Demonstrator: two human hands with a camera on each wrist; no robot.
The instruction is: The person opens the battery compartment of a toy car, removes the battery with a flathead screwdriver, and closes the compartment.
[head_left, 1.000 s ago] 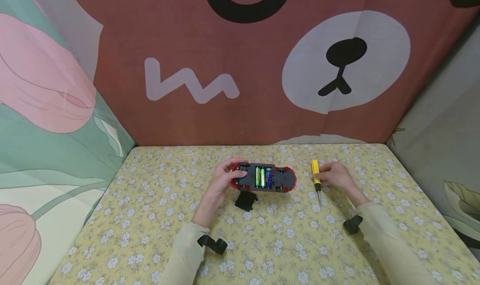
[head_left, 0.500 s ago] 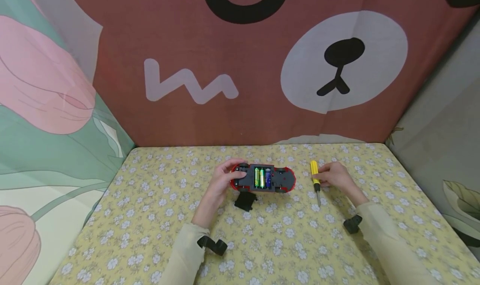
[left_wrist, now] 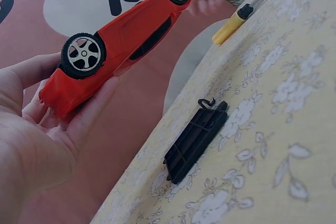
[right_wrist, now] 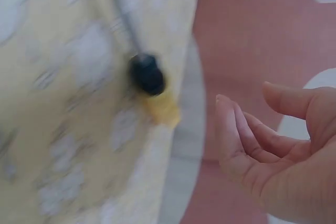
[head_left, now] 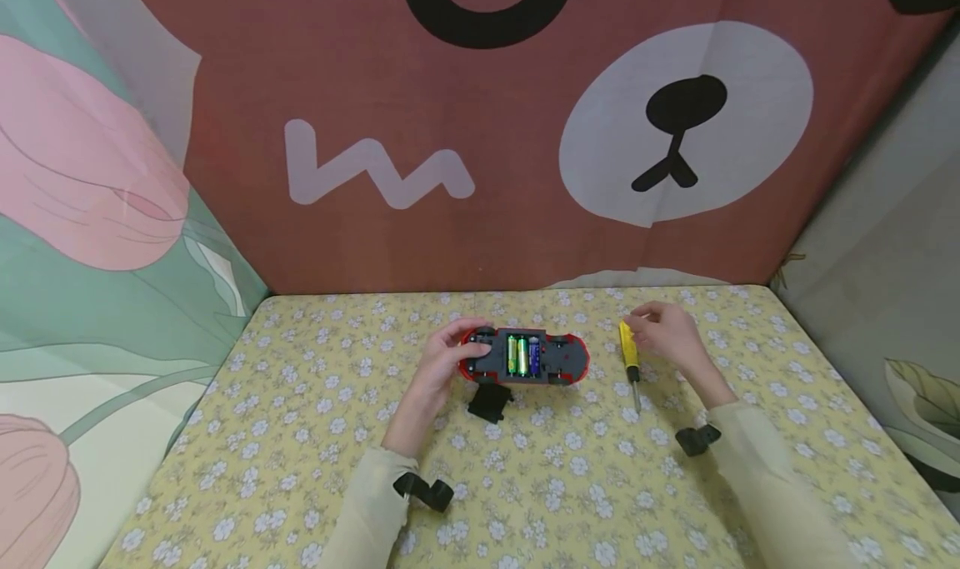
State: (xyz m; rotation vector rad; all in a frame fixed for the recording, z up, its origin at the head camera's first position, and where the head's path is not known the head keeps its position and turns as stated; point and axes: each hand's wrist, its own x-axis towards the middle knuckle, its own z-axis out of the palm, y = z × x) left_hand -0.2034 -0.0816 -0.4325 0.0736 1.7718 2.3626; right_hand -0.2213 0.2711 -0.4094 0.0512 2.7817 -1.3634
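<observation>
A red toy car [head_left: 566,357] [left_wrist: 131,32] lies belly-up in my left hand [head_left: 435,369] [left_wrist: 39,145], which grips it by its left end, thumb over the black underside. Two green batteries [head_left: 517,355] and a blue battery [head_left: 535,356] sit side by side in its uncovered compartment. On the cloth just below the car is the black battery cover [head_left: 490,403] [left_wrist: 195,142]. A yellow-handled screwdriver [head_left: 630,354] [right_wrist: 149,77] lies to the right. Beside and above its handle, my right hand [head_left: 670,337] [right_wrist: 286,153] has loosely bent fingers and nothing between them.
A yellow flowered cloth [head_left: 555,477] covers the table. Behind it hangs a reddish-brown fabric [head_left: 510,244] with a bear face, close to the table's back edge. Printed curtains [head_left: 112,319] stand at the left and grey fabric [head_left: 885,244] at the right.
My right hand has let go of the screwdriver and lifted slightly up and away, leaving it on the cloth. The left hand, car and battery cover stay nearly as they were.
</observation>
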